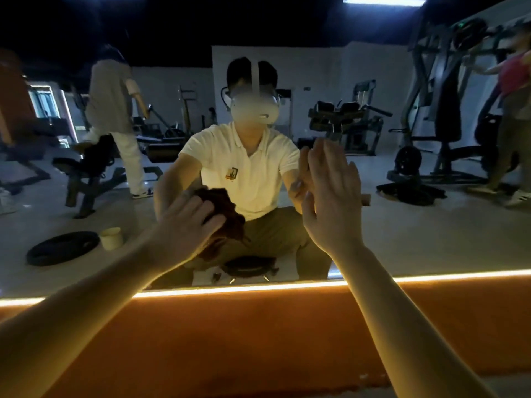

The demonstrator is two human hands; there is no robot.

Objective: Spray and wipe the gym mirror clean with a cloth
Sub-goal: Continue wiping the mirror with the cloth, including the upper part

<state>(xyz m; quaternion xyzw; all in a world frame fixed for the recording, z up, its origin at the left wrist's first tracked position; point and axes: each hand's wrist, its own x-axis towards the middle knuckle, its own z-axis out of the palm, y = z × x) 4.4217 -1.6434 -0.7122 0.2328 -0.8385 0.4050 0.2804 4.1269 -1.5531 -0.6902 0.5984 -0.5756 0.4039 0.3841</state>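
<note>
**A:** Both arms [94, 303] reach out over the orange wall [258, 340] under the light strip [431, 275]. What are the hands doing?

**B:** Above the strip, the left hand [186, 222] grips a bunched brown cloth [227, 209] and presses it on the mirror [416, 234]. The right hand [333, 202], also above the strip, lies flat on the mirror with straight fingers, holding nothing.

**A:** What could go wrong?

**B:** I'd say the bare palm may leave prints, so that patch would need another wipe. A wadded cloth covers little and could streak, and this dim light would hide smears.

**A:** Is anything in the way?

**B:** Nothing on the mirror itself. No spray bottle shows. Reflected above the strip's left end are a cup [111, 238] and a weight plate [61, 247], with machines [431, 110] reflected farther up.
</note>
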